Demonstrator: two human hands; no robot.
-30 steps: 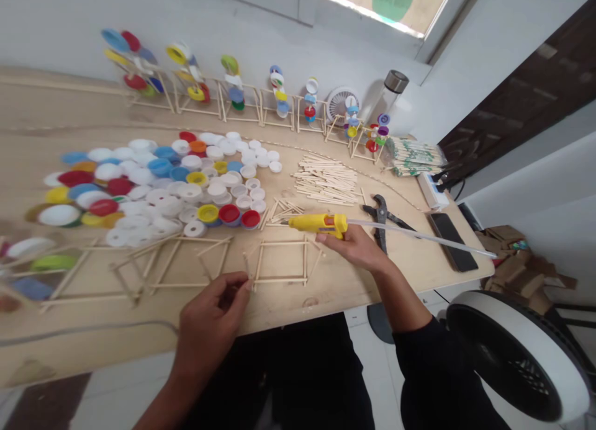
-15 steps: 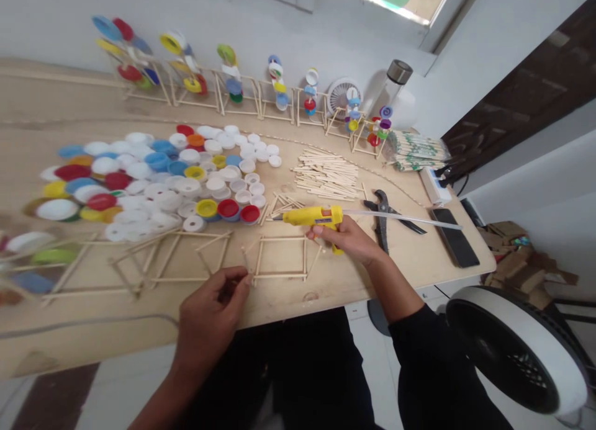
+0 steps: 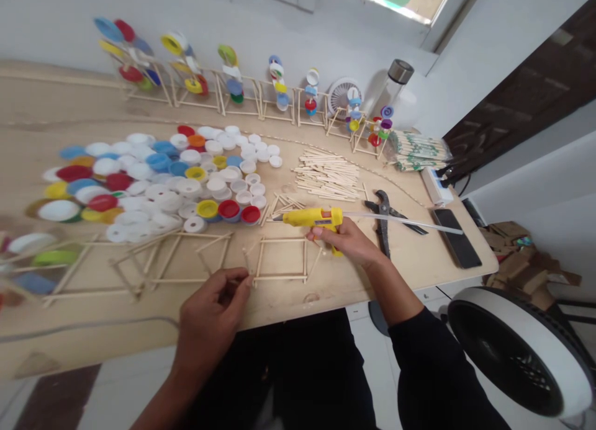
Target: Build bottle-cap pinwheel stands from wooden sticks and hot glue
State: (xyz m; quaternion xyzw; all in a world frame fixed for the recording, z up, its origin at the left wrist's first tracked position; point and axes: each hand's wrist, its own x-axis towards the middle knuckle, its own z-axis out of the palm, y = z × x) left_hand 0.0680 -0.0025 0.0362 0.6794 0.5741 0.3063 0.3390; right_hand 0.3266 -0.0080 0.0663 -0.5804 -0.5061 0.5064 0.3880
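Note:
My right hand (image 3: 349, 239) is wrapped round the handle of a yellow glue gun (image 3: 310, 217), its nozzle pointing left. A long clear glue stick (image 3: 400, 219) runs out of the gun's back. Below the gun, a square frame of thin wooden sticks (image 3: 282, 277) lies on the table, with another stick (image 3: 313, 264) slanting from its right side. At the frame's lower left corner, my left hand (image 3: 214, 309) is closed, thumb and forefinger pinching the lower end of a slanting wooden stick (image 3: 247, 256). The fingertips partly hide that end.
Bottle caps (image 3: 158, 197) cover the left of the table (image 3: 279, 303), with more stick frames (image 3: 186, 281) in front. Loose sticks (image 3: 326, 174), black-handled cutters (image 3: 382, 222) and a phone (image 3: 455, 237) lie right. Cap-wheel models (image 3: 233, 82) line the wall. A fan (image 3: 516, 349) stands beside the table.
Both hands and the glue gun hold nearly the same places. The slanting stick at my left fingertips shows a slight shift; the whole view has moved a little.

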